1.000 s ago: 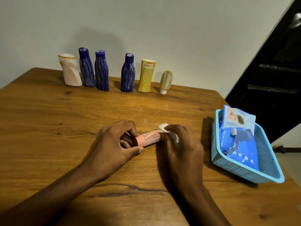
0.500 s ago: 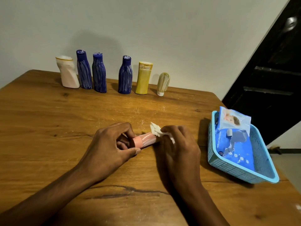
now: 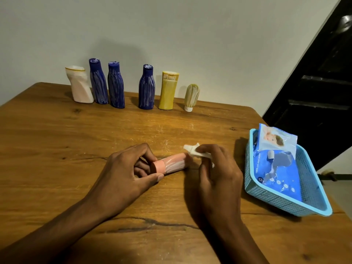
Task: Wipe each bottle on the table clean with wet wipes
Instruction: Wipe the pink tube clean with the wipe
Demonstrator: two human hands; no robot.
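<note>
A small pink bottle lies on its side on the wooden table, streaked with white. My left hand pinches its cap end between thumb and fingers. My right hand grips a white wet wipe at the bottle's other end. Along the wall stands a row: a white bottle, three blue bottles, a yellow bottle and a small pale bottle on its cap. They are smeared with white.
A light blue plastic basket sits at the table's right edge with a blue pack of wet wipes leaning in it. A dark door stands beyond the table on the right. White dust speckles the wood near the bottle.
My right hand with the wipe has slid along the pink bottle toward its right end, baring more of the body. My left hand keeps its hold on the cap.
</note>
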